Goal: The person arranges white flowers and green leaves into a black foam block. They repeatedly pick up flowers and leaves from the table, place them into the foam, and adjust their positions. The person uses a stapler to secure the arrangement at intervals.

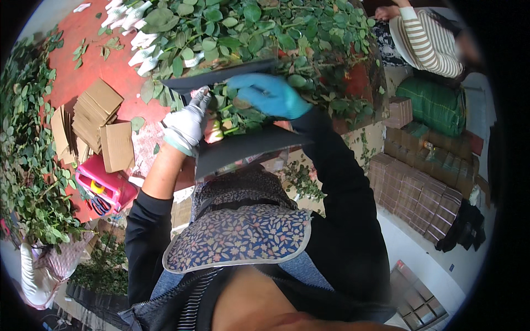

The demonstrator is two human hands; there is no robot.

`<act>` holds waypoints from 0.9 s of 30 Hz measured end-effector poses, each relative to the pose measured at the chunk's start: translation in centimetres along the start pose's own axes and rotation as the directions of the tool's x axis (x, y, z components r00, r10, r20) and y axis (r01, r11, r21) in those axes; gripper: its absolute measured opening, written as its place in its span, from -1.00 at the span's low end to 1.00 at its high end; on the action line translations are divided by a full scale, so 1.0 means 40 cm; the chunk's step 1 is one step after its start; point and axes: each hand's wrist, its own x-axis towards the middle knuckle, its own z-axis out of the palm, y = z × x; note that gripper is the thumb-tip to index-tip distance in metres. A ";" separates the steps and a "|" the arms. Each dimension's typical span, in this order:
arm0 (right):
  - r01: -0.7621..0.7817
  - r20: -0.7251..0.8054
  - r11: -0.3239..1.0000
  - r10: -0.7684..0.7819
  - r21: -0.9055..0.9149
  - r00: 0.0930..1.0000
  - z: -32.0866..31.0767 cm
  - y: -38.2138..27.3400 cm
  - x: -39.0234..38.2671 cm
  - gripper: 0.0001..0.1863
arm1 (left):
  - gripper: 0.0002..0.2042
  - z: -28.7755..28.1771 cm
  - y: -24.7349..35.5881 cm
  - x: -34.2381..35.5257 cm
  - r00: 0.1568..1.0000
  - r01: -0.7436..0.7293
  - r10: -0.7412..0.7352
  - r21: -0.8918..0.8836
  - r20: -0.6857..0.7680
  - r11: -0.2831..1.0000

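In a white glove, my left hand [187, 120] is at the left end of a black sheet [243, 151], its fingers drawn together; what they pinch is hidden. Beside them a pale pink and yellow rose [213, 131] lies with leafy stems [243, 120] between the near black sheet and another dark sheet [221, 75] behind. My right hand [270, 95], in a blue glove and slightly blurred, stretches its fingers flat over the leaves.
Flower heads in white sleeves [130, 19] and a heap of leafy stems [276, 33] cover the far table. Folded cardboard [96, 118], a pink holder [107, 182] and scissors [99, 206] lie left. A person in a striped top [430, 41] and stacked cartons [414, 185] are right.
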 end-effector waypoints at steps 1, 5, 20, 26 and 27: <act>0.011 -0.062 0.991 -0.003 0.133 0.998 -0.029 -0.043 -0.034 -0.73 | -0.47 0.029 -0.036 -0.014 0.983 -0.131 0.124 -0.039 -0.137 0.991; 0.168 -0.503 0.982 -0.104 0.083 0.858 -0.126 -0.140 -0.286 -0.76 | -0.67 -0.084 -0.002 -0.165 0.950 0.063 -0.092 -0.105 -0.297 0.992; -0.381 -0.339 0.796 0.562 0.471 0.755 0.520 0.234 -1.053 -0.74 | 0.09 0.786 0.120 -0.141 0.904 0.113 -0.214 0.275 0.371 0.955; -0.410 -0.489 0.719 0.688 0.561 0.536 0.597 0.283 -1.219 -0.76 | 0.23 0.865 -0.132 0.130 0.913 0.317 -0.181 -0.358 0.364 0.878; -0.361 -0.483 0.636 0.762 0.682 0.432 0.614 0.273 -1.224 -0.76 | 0.25 0.858 -0.074 0.149 0.924 0.254 -0.138 -0.300 0.357 0.920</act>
